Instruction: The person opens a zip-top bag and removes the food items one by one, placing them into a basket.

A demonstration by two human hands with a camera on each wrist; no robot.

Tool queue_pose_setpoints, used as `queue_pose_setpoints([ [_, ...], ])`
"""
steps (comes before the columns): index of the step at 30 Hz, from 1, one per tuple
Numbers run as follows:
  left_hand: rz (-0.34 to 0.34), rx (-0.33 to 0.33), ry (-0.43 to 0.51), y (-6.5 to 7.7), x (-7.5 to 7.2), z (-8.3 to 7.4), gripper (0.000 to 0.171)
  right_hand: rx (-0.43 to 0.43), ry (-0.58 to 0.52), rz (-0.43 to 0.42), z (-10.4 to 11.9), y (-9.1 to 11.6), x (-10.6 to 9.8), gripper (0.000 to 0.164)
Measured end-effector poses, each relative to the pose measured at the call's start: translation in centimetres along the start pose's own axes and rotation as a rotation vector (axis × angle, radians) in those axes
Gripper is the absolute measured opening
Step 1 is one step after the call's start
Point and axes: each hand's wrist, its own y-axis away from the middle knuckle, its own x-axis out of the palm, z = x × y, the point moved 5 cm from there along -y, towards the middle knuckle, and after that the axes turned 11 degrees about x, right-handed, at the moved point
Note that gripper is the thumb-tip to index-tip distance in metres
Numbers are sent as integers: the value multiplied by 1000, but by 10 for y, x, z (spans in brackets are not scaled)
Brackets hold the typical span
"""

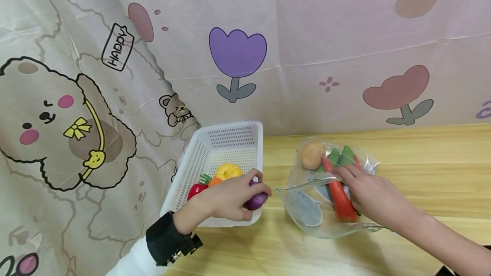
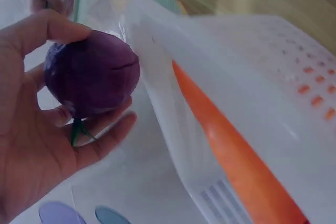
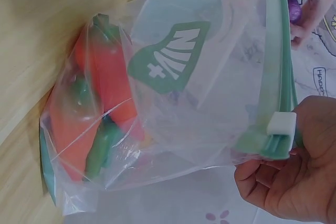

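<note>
My left hand (image 1: pixel 228 197) grips a round purple onion (image 1: pixel 256 201) at the basket's right rim. In the left wrist view the onion (image 2: pixel 94 74) has a small green stem, and thumb and fingers curl round it. To the right, a clear zip bag (image 1: pixel 303 208) lies with its mouth spread toward me. My right hand (image 1: pixel 376 193) reaches over it in the head view. In the right wrist view that hand (image 3: pixel 294 166) grips the bag's green zip edge (image 3: pixel 278 66) close to its white slider (image 3: pixel 282 128).
The white basket (image 1: pixel 259 144) contains a yellow pumpkin (image 1: pixel 229 170), an orange carrot (image 1: pixel 215 182) and a red vegetable (image 1: pixel 196 191). Inside the bag are a brown round item (image 1: pixel 311 156), green pieces (image 1: pixel 346 156) and a long red one (image 1: pixel 342 205). A printed cloth (image 1: pixel 326 33) hangs behind the wooden table (image 1: pixel 433 161).
</note>
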Motion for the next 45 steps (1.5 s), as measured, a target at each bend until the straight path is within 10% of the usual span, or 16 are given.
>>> queue_pose_setpoints([
  [8,44,-119,-115,15,11,23,48,-4,-6,-1,-1,0,0,47],
  [20,2,-67,-161,8,10,20,31,-10,2,-26,0,1,-3,46],
  [33,-136,380,-360,-32,-18,-50,24,-2,17,-2,2,3,-2,47],
  [39,55,509,-506,-75,-6,-95,26,8,20,30,1,4,-2,48],
  [45,240,488,-619,-118,11,-108,32,8,-1,51,4,6,-3,45],
])
